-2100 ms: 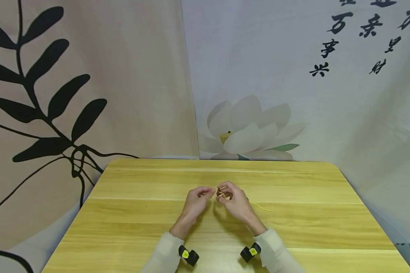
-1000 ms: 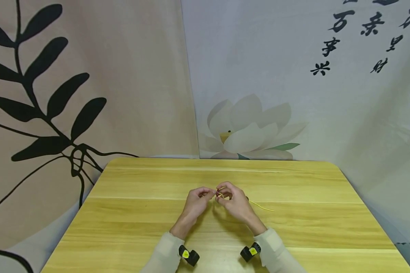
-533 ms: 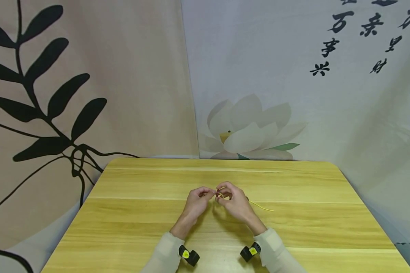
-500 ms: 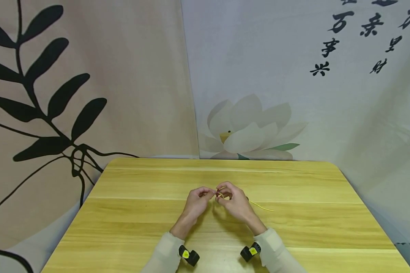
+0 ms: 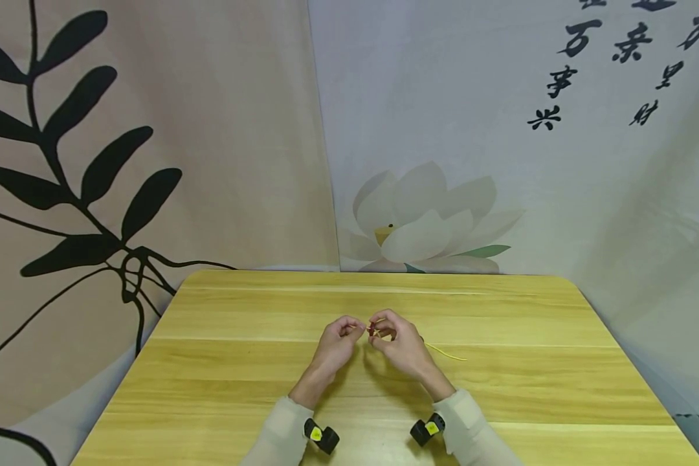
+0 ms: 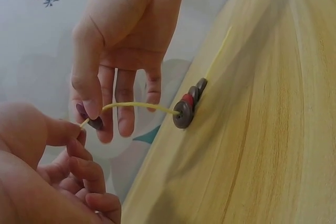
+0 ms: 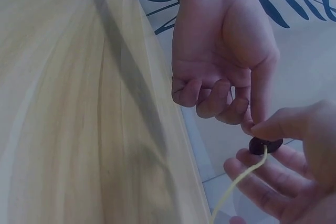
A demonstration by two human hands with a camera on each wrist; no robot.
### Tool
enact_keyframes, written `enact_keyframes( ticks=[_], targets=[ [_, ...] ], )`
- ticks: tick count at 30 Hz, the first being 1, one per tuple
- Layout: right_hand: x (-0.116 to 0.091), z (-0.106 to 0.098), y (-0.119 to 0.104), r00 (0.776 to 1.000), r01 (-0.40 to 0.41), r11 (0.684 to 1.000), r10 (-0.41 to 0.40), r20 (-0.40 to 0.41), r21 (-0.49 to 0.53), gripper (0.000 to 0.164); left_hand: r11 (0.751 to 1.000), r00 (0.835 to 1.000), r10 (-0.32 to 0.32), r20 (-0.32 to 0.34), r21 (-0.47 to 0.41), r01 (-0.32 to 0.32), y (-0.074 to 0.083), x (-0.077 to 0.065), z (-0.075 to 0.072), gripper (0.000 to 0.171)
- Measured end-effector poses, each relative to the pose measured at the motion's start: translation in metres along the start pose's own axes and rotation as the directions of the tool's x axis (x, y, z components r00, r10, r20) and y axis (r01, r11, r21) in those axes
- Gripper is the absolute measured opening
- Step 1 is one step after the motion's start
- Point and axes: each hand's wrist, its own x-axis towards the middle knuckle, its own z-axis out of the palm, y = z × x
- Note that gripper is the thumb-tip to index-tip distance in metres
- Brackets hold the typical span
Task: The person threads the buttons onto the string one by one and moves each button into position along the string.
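Both hands meet over the middle of the table. My left hand pinches the end of a yellow cord between thumb and index finger. Between thumb and fingertips, my right hand holds a dark red button, right beside the left fingertips. The cord runs through this button. Further along it, several threaded buttons hang in a row: a large brown button at the front, a red button behind it, then more brown ones. The cord's far end trails past the right wrist.
The light wooden table fills the foreground. A printed cloth backdrop hangs behind its back edge. A small black camera is strapped to the left wrist, and another black camera to the right.
My left fingertips have drawn slightly up and left from the button, and a short bit of cord shows between them and it. My right hand has stayed nearly still.
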Motion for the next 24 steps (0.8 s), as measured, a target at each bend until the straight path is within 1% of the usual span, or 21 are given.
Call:
enact_keyframes(
  ticks=[4, 9, 12, 17, 24],
  targets=[
    [-0.0002, 0.0003, -0.0019, 1.0, -0.015, 1.0, 0.015, -0.011, 0.007, 0.027, 1.0, 1.0, -0.004, 0.014, 0.008, 0.004, 0.0013, -0.0014, -0.0009, 0.017],
    [0.0003, 0.0014, -0.0012, 1.0, -0.009, 0.999, 0.01, -0.023, 0.036, 0.029, 1.0, 1.0, 0.0, 0.018, 0.012, -0.001, 0.0014, -0.0014, -0.0008, 0.016],
    [0.0008, 0.0001, 0.0006, 1.0, 0.003, 1.0, -0.003, -0.009, 0.03, 0.028, 1.0, 1.0, 0.006, 0.019, 0.013, -0.006, 0.0008, -0.0011, -0.0013, 0.017],
    [0.0004, -0.0014, 0.0008, 1.0, -0.001, 1.0, 0.001, 0.003, 0.011, 0.026, 1.0, 1.0, 0.013, 0.021, 0.023, -0.014, 0.0007, -0.0013, -0.0031, 0.019],
    [0.0, -0.0023, 0.0014, 1.0, -0.009, 1.0, 0.009, 0.0, 0.029, 0.026, 0.999, 0.999, 0.005, 0.034, 0.032, -0.006, 0.0015, -0.0022, -0.0045, 0.02]
  ],
)
